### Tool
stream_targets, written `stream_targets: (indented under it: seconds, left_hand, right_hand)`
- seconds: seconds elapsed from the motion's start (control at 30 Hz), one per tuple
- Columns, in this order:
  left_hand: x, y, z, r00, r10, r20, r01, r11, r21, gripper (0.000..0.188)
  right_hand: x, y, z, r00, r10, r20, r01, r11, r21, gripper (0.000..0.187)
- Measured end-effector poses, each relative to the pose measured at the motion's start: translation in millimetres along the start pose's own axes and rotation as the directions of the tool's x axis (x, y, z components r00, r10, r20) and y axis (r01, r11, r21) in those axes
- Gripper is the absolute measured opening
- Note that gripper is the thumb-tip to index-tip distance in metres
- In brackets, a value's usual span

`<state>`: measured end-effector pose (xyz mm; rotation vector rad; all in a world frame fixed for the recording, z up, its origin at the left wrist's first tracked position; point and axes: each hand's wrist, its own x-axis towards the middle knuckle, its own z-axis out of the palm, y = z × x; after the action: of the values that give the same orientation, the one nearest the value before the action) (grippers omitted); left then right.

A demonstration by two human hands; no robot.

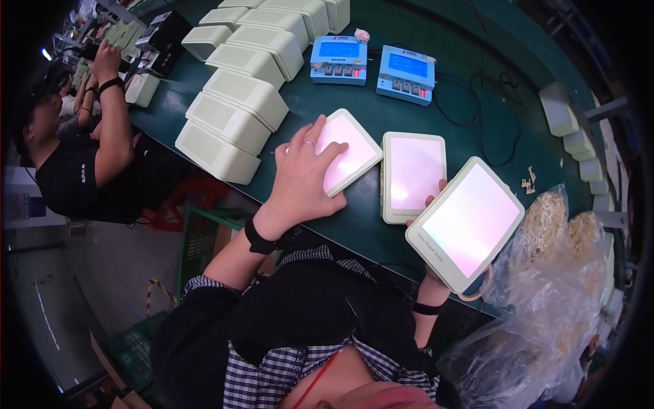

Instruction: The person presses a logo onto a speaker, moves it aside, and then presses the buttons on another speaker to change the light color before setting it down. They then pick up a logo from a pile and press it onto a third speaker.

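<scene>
My left hand (300, 174), with a ring on one finger, spans a cream-framed panel (355, 148) with a bright pinkish-white face. Its thumb lies at the near edge while the other fingers reach over the face and the far edge. A second panel of the same kind (413, 167) lies upright in the middle, beside the first. Tilted in front of that one is a third panel (470, 225), gripped from behind by my right hand (436, 194). Only some fingertips of that hand show past the panel's left edge; the rest is hidden.
Several cream housings with slotted grilles (231, 109) stand in rows at the back left. Two blue testers with lit screens (407, 66) sit at the back, with black cables beside them. Clear plastic bags of small beige parts (545, 238) lie right. A co-worker (75, 146) works at left.
</scene>
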<state>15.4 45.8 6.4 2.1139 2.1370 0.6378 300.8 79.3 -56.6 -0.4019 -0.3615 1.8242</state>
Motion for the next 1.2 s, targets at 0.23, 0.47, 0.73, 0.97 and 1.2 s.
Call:
stream_targets:
  seconds: [0.23, 0.47, 0.73, 0.97, 1.2]
  left_hand:
    - [-0.4, -2.2, -18.9, 0.988, 0.019, 0.154, -0.020, 1.000, 0.004, 0.083]
    - [-1.1, -4.1, -18.8, 0.983, 0.028, 0.180, -0.028, 1.000, -0.002, 0.088]
    - [0.3, -4.6, -17.5, 0.981, 0.032, 0.191, -0.026, 0.999, -0.033, 0.086]
    - [0.6, -5.6, -18.4, 0.982, 0.040, 0.187, -0.035, 0.999, -0.029, 0.085]
    - [0.8, -5.7, -16.4, 0.985, 0.044, 0.167, -0.040, 0.999, -0.028, 0.085]
  right_hand:
    - [1.6, -0.7, 3.2, 0.999, -0.004, 0.042, 0.002, 0.999, 0.045, 0.111]
    - [3.4, 2.3, 1.0, 0.998, -0.009, 0.054, 0.008, 1.000, 0.028, 0.118]
    - [-3.0, -1.6, 3.1, 0.970, -0.025, 0.242, 0.035, 0.999, -0.039, 0.103]
    - [2.4, -0.1, 6.5, 0.987, -0.012, 0.159, 0.017, 0.999, -0.033, 0.103]
    - [2.0, 1.5, 6.1, 0.973, -0.008, 0.230, 0.011, 1.000, -0.011, 0.098]
